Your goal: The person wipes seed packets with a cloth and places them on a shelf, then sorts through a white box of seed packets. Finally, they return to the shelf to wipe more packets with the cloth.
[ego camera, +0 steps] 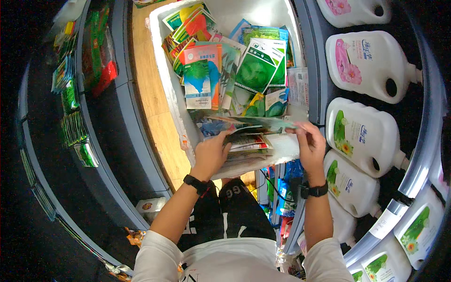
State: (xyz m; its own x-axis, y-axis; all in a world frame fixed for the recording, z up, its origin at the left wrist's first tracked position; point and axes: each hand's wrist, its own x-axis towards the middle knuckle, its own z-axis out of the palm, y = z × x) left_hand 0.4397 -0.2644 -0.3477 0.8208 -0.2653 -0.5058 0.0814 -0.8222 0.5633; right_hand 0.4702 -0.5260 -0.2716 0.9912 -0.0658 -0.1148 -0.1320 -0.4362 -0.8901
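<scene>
A white foam box (pixel 160 67) full of seed packets lies before me. At its near end my left hand (pixel 213 153) and my right hand (pixel 310 144) grip opposite ends of a blurred packet (pixel 260 123), seen nearly edge-on. Below it, stacked packets (pixel 246 142) lie in the near part of the box. Farther in are a green cabbage packet (pixel 255 68), a blue and white packet (pixel 198 84) and packets with a red and yellow print (pixel 195 23). A wristband is on each wrist.
White jugs with flower labels (pixel 359 67) line the shelf at right, behind a clear rail (pixel 419 141). Dark shelving (pixel 123 116) with rows of packets (pixel 74 128) stands at left. Between it and the box shows wooden flooring (pixel 158 123). A black cable (pixel 275 187) hangs below the box.
</scene>
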